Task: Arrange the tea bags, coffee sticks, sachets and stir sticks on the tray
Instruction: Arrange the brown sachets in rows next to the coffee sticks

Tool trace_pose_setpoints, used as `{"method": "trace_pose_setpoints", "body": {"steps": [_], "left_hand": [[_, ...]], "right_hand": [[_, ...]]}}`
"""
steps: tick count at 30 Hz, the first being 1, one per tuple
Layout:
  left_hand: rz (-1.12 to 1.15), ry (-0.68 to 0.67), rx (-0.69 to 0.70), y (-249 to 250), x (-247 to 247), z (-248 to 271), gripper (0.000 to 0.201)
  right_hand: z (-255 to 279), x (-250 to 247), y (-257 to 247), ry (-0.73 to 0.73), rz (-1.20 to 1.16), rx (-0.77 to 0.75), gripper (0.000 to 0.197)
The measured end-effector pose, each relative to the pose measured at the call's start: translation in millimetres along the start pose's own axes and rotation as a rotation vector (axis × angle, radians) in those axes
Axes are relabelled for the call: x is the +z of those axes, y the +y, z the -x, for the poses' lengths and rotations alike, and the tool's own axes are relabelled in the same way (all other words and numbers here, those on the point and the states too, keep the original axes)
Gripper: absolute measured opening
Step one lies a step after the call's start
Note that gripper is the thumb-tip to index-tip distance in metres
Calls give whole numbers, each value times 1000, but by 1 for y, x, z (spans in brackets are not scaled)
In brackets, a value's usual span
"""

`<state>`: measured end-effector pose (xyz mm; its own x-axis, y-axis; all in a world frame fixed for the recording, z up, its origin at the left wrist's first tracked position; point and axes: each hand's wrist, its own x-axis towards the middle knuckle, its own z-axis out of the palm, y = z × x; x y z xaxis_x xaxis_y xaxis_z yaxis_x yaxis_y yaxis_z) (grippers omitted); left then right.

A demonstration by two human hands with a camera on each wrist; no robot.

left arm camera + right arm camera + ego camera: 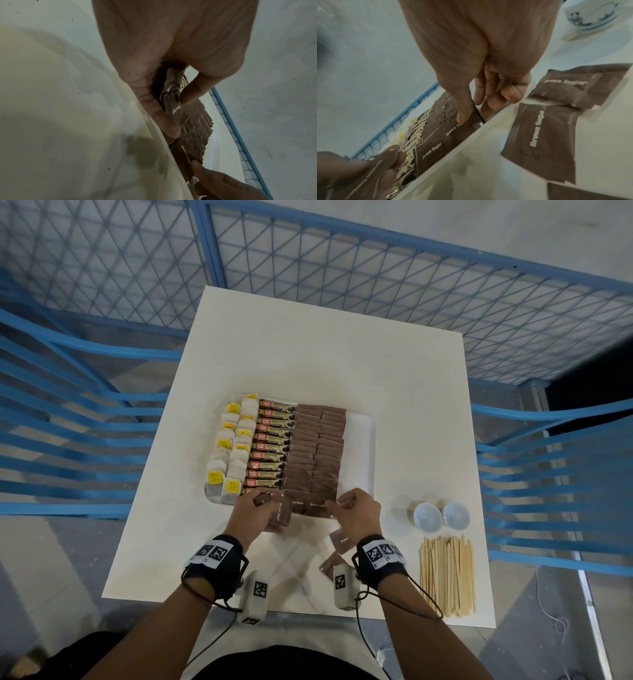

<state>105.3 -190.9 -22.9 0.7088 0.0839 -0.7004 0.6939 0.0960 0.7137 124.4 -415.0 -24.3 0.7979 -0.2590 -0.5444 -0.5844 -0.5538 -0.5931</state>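
On the white tray (pixel 359 453), tea bags (pixel 233 446) fill the left side, then coffee sticks (pixel 272 446), then two columns of brown sugar sachets (pixel 315 453). At the tray's near edge my left hand (pixel 263 505) grips a small stack of sachets (pixel 281 513); the left wrist view shows thumb and fingers (pixel 176 112) curled round it. My right hand (pixel 335 505) pinches one sachet (pixel 471 125) between thumb and fingertips at the near end of the right column. Stir sticks (pixel 447 573) lie in a bundle on the table at the near right.
Loose sachets (pixel 342 541) lie on the table under my right wrist, seen close as the loose sachets (pixel 539 142). Two small white cups (pixel 426 517) stand right of the tray. A bare strip runs along the tray's right side. Blue mesh fencing surrounds the table.
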Motion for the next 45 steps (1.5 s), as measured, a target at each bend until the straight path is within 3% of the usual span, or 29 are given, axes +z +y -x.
{"method": "trace_pose_setpoints", "body": {"steps": [4, 9, 16, 22, 26, 28, 31, 34, 37, 42, 45], "left_hand": [[47, -38, 31, 2, 2, 2, 24], [128, -67, 66, 11, 7, 6, 18], [78, -9, 14, 18, 3, 9, 7], [-1, 61, 73, 14, 1, 5, 5], [23, 112, 115, 11, 2, 4, 6], [1, 125, 123, 10, 3, 4, 8], [-45, 147, 118, 7, 1, 1, 9], [-24, 58, 88, 8, -1, 2, 6], [-16, -31, 76, 11, -2, 6, 13], [-2, -15, 105, 9, -5, 7, 21], [21, -14, 95, 8, -3, 9, 18]], "right_hand": [[4, 2, -10, 20, 28, -115, 14], [11, 23, -33, -182, -28, -271, 21], [6, 37, -41, -217, -130, -323, 6], [4, 42, -44, -177, -84, -332, 15], [8, 39, -47, -315, -54, -282, 27], [10, 37, -46, -356, -47, -292, 23], [5, 37, -43, -244, -83, -301, 9], [2, 36, -40, -158, -89, -345, 7], [1, 34, -40, -167, -75, -375, 10], [3, 37, -35, -298, -148, -239, 28], [5, 34, -34, -310, -211, -225, 19]]}}
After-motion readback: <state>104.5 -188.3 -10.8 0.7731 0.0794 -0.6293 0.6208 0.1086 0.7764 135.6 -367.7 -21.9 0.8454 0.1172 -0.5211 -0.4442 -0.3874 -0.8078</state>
